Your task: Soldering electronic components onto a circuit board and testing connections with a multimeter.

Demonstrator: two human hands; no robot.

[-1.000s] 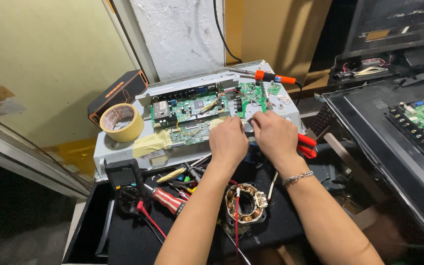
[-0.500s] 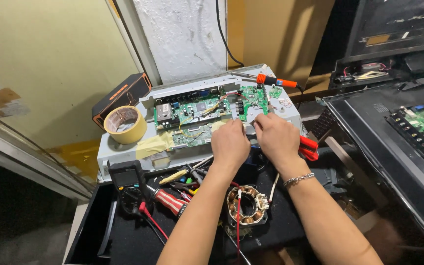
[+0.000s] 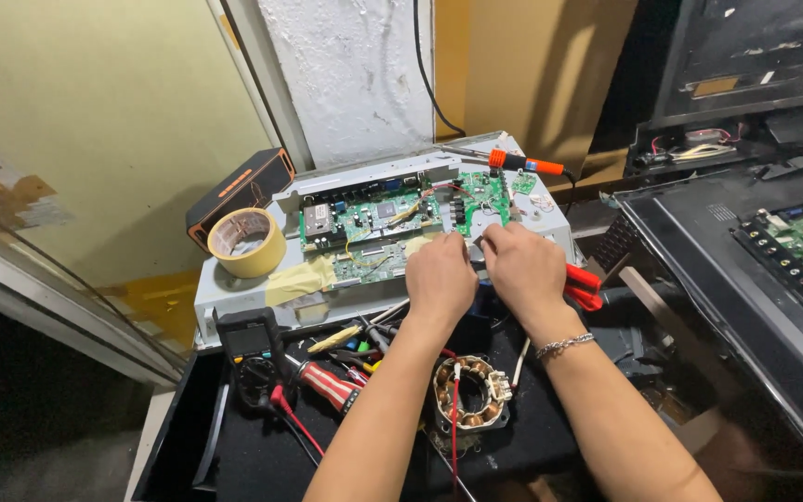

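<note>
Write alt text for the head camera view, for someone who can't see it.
Two bare hands, left hand and right hand, work side by side at a green circuit board on a grey metal chassis, with a tape roll and scattered tools nearby.

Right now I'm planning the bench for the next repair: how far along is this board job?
Done: the grey chassis lies open, green circuit boards exposed. In hand: left hand and right hand meet at the boards' front edge; what they grip is hidden. Left: boards remain uncovered, soldering iron and multimeter out.
</note>
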